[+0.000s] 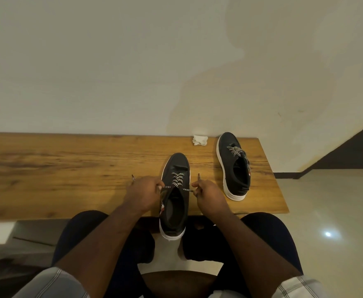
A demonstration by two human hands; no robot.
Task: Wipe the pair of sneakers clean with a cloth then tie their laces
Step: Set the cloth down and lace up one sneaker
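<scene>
A black sneaker with a white sole point(174, 214) lies in front of me, its heel hanging over the near edge of the wooden table point(68, 168). My left hand point(143, 193) pinches one black-and-white lace on the shoe's left side. On the right side my right hand point(208, 195) pinches the other lace. The lace is pulled taut across the shoe between both hands, and each lace tip sticks up beyond my fingers. The second black sneaker point(234, 166) stands at the right of the table with its laces loose. A crumpled white cloth point(200, 140) lies at the table's far edge by the wall.
A pale wall rises directly behind the table. The table's right end stops just past the second sneaker, with glossy tiled floor point(326, 211) and a dark skirting beyond. My knees in dark shorts sit under the near edge.
</scene>
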